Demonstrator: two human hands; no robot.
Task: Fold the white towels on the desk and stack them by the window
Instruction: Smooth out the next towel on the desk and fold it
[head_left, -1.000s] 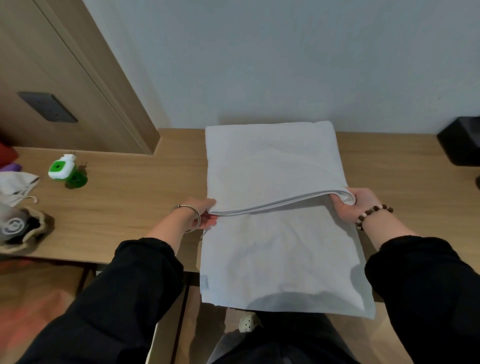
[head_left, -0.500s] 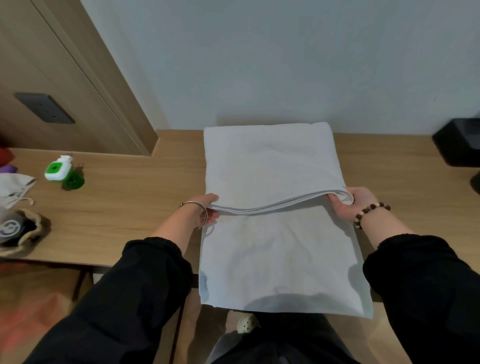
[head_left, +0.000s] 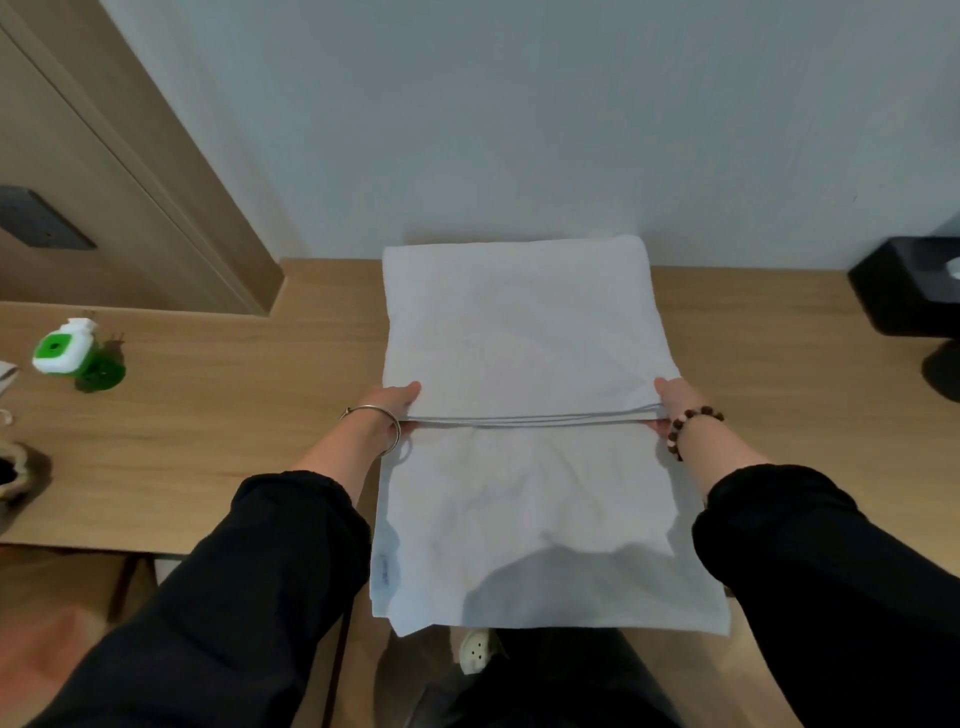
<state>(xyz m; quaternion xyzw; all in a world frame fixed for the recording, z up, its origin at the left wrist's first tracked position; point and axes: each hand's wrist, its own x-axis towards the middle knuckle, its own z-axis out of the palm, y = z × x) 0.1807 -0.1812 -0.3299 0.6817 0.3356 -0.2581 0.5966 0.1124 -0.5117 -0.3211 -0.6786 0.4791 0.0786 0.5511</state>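
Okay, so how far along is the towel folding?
Partly done: one white towel lies on the desk with its far part already doubled in layers. In hand: the left hand and right hand pinch that layered edge at each side. Remaining: the near part overhangs the desk front, unfolded, and no finished stack is in view.

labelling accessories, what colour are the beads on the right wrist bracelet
Dark brown, a few white; the bead bracelet shows best in the head view.

Soft, rather dim light. A gray shadow lies on the near end of the towel (head_left: 519, 332); straight lines left of it bend.
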